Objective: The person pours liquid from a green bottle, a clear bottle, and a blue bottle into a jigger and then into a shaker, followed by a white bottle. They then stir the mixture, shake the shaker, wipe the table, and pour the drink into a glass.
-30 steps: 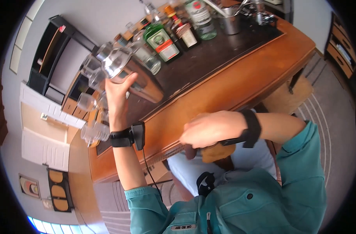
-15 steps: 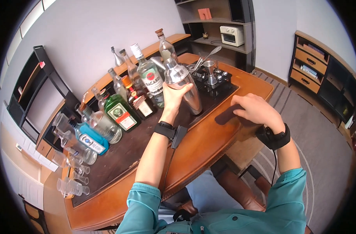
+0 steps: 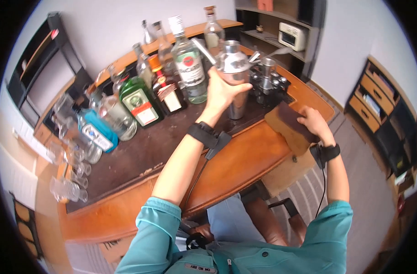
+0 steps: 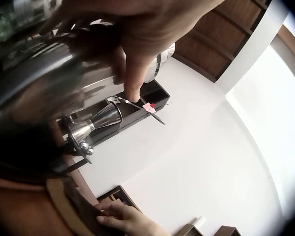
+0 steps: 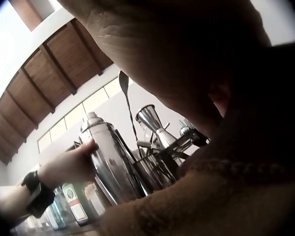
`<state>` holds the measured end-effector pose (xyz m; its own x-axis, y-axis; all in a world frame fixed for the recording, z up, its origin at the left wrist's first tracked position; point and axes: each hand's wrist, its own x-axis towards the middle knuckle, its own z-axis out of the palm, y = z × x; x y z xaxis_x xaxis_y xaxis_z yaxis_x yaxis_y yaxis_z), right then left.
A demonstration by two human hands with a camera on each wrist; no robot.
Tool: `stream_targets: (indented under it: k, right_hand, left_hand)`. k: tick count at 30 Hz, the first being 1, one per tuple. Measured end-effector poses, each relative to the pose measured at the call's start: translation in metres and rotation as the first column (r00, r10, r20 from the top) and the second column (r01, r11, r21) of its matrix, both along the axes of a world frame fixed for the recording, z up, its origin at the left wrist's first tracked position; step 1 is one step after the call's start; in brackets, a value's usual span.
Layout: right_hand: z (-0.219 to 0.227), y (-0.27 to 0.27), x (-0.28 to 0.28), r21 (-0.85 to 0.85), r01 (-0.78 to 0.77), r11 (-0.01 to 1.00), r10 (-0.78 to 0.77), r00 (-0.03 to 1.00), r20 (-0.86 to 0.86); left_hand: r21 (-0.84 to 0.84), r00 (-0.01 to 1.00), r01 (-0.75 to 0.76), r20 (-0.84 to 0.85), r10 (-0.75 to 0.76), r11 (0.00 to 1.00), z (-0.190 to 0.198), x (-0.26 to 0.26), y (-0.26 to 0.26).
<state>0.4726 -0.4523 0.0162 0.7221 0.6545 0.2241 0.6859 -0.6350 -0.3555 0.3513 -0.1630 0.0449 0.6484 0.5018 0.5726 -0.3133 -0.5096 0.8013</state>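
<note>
My left hand grips a steel cocktail shaker round its upper body, thumb toward the right. The shaker stands nearly upright, its base close over the front edge of the dark mat. In the right wrist view the same shaker shows its domed top and cap. Over the table's right front edge, my right hand pinches a two-tone cloth, dark brown on one face and tan on the other. Up close, the cloth shows a stitched edge.
Behind the shaker are a jigger and other bar tools. Left of it stand bottles: a clear one with a white cap, a green one and a blue one. Small glasses lie at the left end.
The left hand has carried the shaker right, from before the bottles to beside the bar tools, and it is more upright. The right hand has brought the cloth from over the lap to the table's right edge.
</note>
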Motion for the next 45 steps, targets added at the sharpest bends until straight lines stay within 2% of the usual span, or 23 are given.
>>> stream_targets:
  k: [1, 5, 6, 7, 9, 10, 11, 13, 14, 15, 17, 19, 21, 23, 27, 29, 31, 32, 33, 39, 41, 42, 45]
  right_hand:
    - [0.011, 0.002, -0.011, -0.013, 0.026, 1.0, -0.027, 0.998, -0.059]
    - [-0.001, -0.001, 0.009, -0.009, -0.001, 1.0, 0.001, 1.0, 0.008]
    - [0.005, -0.002, -0.001, -0.085, 0.005, 0.996, 0.007, 0.99, 0.142]
    - [0.007, 0.0, -0.01, -0.017, -0.051, 0.999, 0.054, 0.972, 0.23]
    - [0.02, 0.002, -0.035, -0.01, -0.207, 0.978, 0.202, 0.944, 0.262]
    - [0.023, 0.003, -0.044, -0.067, -0.176, 0.982, 0.184, 0.973, 0.143]
    - [0.024, 0.001, -0.048, -0.122, -0.146, 0.982, 0.15, 0.989, 0.021]
    - [0.015, 0.001, -0.046, -0.112, -0.185, 0.976, 0.203, 0.963, 0.178]
    - [0.012, 0.002, -0.043, -0.101, -0.151, 0.983, 0.166, 0.973, 0.163]
    - [0.01, 0.002, -0.042, -0.108, -0.139, 0.984, 0.158, 0.969, 0.189]
    - [0.013, 0.003, -0.045, -0.157, -0.098, 0.983, 0.129, 0.971, 0.199]
    - [0.018, 0.005, -0.047, -0.196, -0.072, 0.978, 0.104, 0.982, 0.156]
    - [0.018, 0.006, -0.044, -0.169, -0.078, 0.982, 0.096, 0.99, 0.101]
    - [0.014, 0.005, -0.039, -0.188, -0.082, 0.979, 0.109, 0.984, 0.142]
    - [0.008, 0.008, -0.04, -0.202, -0.072, 0.977, 0.135, 0.939, 0.317]
    - [0.016, 0.006, -0.032, -0.168, -0.037, 0.985, 0.084, 0.955, 0.285]
    - [0.017, -0.002, -0.006, -0.011, 0.119, 0.993, -0.115, 0.972, 0.206]
    - [0.018, -0.004, 0.008, -0.024, 0.172, 0.985, -0.148, 0.906, 0.396]
    - [0.019, -0.005, 0.024, 0.009, 0.227, 0.974, -0.213, 0.901, 0.378]
    - [-0.002, -0.016, 0.073, -0.192, 0.194, 0.962, -0.136, 0.95, 0.28]
    - [0.007, -0.018, 0.06, -0.2, 0.211, 0.957, -0.157, 0.954, 0.254]
    - [0.013, -0.016, 0.048, -0.22, 0.253, 0.942, -0.197, 0.949, 0.245]
    - [0.026, -0.015, 0.009, -0.392, 0.326, 0.86, -0.254, 0.941, 0.226]
  left_hand:
    - [0.037, 0.996, -0.083, -0.03, 0.084, 0.996, 0.01, -0.014, -0.012]
    - [0.098, 0.948, -0.253, -0.172, 0.267, 0.963, 0.013, -0.045, -0.013]
    - [0.059, 0.934, -0.256, -0.24, 0.263, 0.965, 0.02, -0.06, -0.017]
    - [0.033, 0.937, -0.267, -0.226, 0.267, 0.963, 0.025, -0.072, -0.017]
    - [0.198, 0.897, -0.355, -0.205, 0.393, 0.914, 0.028, -0.094, -0.02]
    - [0.252, 0.893, -0.345, -0.21, 0.399, 0.904, 0.028, -0.102, -0.024]
    - [0.332, 0.894, -0.314, -0.212, 0.395, 0.889, 0.026, -0.107, -0.03]
    - [0.395, 0.895, 0.06, -0.427, 0.125, 0.917, 0.026, -0.116, -0.04]
    - [0.497, 0.892, 0.205, -0.45, 0.048, 0.843, 0.014, -0.112, -0.046]
    - [0.463, 0.754, 0.437, -0.656, -0.034, 0.771, 0.019, -0.112, -0.058]
    - [0.459, 0.664, 0.62, -0.739, -0.114, 0.636, -0.001, -0.094, -0.083]
    - [0.481, 0.645, 0.64, -0.76, -0.079, 0.599, -0.019, -0.069, -0.115]
    - [0.425, 0.562, 0.684, -0.825, -0.057, 0.592, -0.012, -0.063, -0.136]
    - [0.413, 0.581, 0.656, -0.811, -0.072, 0.632, -0.024, -0.045, -0.144]
    - [0.384, 0.43, 0.729, -0.901, 0.059, 0.567, -0.026, -0.03, -0.145]
    - [0.374, 0.393, 0.735, -0.915, 0.093, 0.566, -0.024, -0.03, -0.145]
    - [0.376, 0.386, 0.747, -0.917, 0.103, 0.549, -0.032, -0.027, -0.142]
    - [0.407, 0.406, 0.751, -0.906, 0.122, 0.52, -0.036, -0.026, -0.139]
    - [0.436, 0.426, 0.755, -0.894, 0.138, 0.49, -0.038, -0.026, -0.138]
    - [0.391, 0.391, 0.764, -0.913, 0.114, 0.513, -0.029, -0.039, -0.132]
    - [0.449, 0.472, 0.742, -0.877, 0.086, 0.499, -0.038, -0.033, -0.13]
    - [0.419, 0.413, 0.774, -0.902, 0.124, 0.474, -0.026, -0.038, -0.131]
    - [0.446, 0.431, 0.763, -0.891, 0.147, 0.468, -0.024, -0.041, -0.13]
